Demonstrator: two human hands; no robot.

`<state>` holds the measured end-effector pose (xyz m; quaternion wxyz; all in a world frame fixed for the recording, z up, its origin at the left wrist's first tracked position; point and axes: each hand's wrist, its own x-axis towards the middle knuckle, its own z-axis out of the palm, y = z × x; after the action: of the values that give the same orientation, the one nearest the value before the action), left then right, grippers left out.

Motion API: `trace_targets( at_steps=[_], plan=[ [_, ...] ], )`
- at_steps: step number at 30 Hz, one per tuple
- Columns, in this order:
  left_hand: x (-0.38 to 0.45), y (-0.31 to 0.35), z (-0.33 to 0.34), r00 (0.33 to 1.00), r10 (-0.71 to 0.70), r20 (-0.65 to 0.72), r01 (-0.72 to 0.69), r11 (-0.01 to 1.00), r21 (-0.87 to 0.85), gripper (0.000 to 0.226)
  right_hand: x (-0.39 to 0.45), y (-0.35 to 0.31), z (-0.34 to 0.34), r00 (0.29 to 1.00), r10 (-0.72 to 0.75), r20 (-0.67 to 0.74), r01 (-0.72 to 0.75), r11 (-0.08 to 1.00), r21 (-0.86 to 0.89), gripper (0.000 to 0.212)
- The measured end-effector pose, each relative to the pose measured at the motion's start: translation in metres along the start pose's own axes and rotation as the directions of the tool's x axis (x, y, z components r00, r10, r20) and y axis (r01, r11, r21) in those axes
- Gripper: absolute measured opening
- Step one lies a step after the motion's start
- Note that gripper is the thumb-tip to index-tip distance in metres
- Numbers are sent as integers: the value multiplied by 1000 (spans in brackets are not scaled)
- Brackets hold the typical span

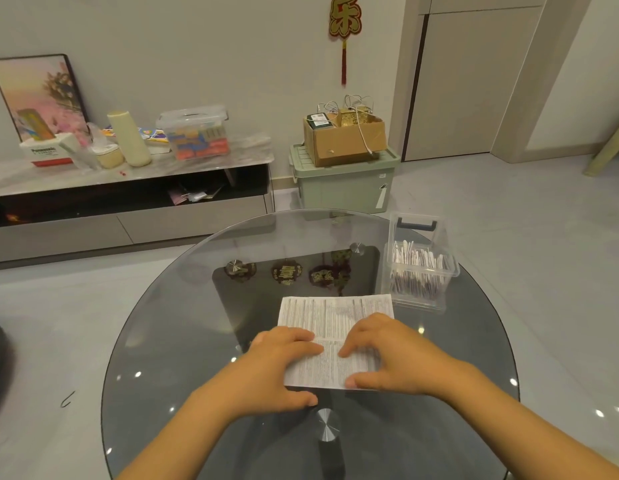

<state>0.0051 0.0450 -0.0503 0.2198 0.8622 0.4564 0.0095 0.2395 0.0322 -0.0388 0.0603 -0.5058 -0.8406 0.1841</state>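
I am pressing both hands down on a printed leaflet (335, 315) that is lying flat on the round glass worktop (183, 323), near its middle and just in front of me. My left hand (283, 362) is lying open over the leaflet's left side, fingers stretched out across the paper and thumb resting on the glass by the near left corner. My right hand (387, 355) is also lying open over the right side, fingers only slightly bent and pointing toward the left hand, thumb running along the near edge. A crease is crossing the sheet (about level with my fingertips), and the far half is showing beyond my hands, covered in small print too fine to read. A clear plastic box (418, 268) of small sachets is standing on the worktop just beyond the leaflet's far right corner, its lid tilted up behind it.
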Motion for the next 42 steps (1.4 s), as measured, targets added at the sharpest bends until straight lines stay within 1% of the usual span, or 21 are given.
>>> trace_targets(
  at_steps=[2,5,8,12,15,16,18,20,21,22,25,26,28,29,31,33,34,36,38,40,42],
  plan=[
    [3,1,-1,998,49,-37,-47,998,48,62,-2,-1,0,1000,-5,28,5,1000,-4,55],
    [5,2,-2,994,81,-78,-72,991,111,52,-3,-1,1,999,-15,34,16,999,-38,61],
    [6,4,-1,989,105,-103,-89,985,147,51,-3,-3,1,999,-28,38,31,998,-63,61],
    [11,5,2,970,144,-194,-112,980,167,43,-3,-5,2,999,-24,28,25,998,-55,53],
    [13,-1,3,964,121,-237,-98,990,105,41,-3,-6,3,999,-30,-30,28,997,-66,38],
    [13,-2,2,965,115,-236,-97,992,83,44,-2,-6,2,999,-20,-51,17,998,-58,33],
    [11,-2,-1,971,93,-222,-93,996,11,57,-3,-5,-1,997,5,-83,-7,1000,-25,21],
    [7,1,-5,981,49,-190,-68,993,-95,68,-2,-4,-6,994,31,-103,-26,998,50,10],
    [5,1,-7,983,32,-183,-57,990,-131,68,-3,-3,-8,993,48,-110,-37,994,103,9],
    [4,2,-8,982,19,-186,-48,987,-153,64,-2,-2,-11,990,64,-124,-46,989,142,9],
    [2,0,-8,970,-37,-239,-22,970,-241,35,-2,5,-15,968,150,-204,-107,972,208,4],
    [2,-1,-8,957,-75,-279,-8,958,-286,30,-2,6,-16,952,189,-242,-129,961,244,7],
    [4,-4,-7,921,-177,-348,37,926,-375,32,-1,9,-17,916,246,-316,-143,938,316,18],
    [7,-5,-5,903,-225,-366,63,912,-404,38,-1,9,-18,904,256,-343,-142,936,324,25],
    [12,-8,-2,886,-285,-365,118,901,-418,58,0,9,-16,897,262,-356,-160,943,292,39],
    [15,-10,2,900,-293,-323,159,910,-383,78,2,8,-13,910,290,-297,-218,943,253,48],
    [16,-10,4,911,-286,-297,168,916,-364,83,2,8,-11,914,316,-255,-258,936,238,49],
    [18,-9,7,925,-258,-279,182,945,-272,85,4,8,-10,908,380,-176,-341,915,216,45],
    [18,-7,8,916,-223,-334,190,973,-129,79,5,10,-11,898,427,-105,-403,895,191,35],
    [18,-5,8,906,-155,-393,163,987,-15,61,5,11,-12,895,444,-34,-430,882,195,24],
    [17,-2,10,923,-78,-377,102,994,46,41,3,10,-12,891,453,32,-439,842,312,16]
  ],
)
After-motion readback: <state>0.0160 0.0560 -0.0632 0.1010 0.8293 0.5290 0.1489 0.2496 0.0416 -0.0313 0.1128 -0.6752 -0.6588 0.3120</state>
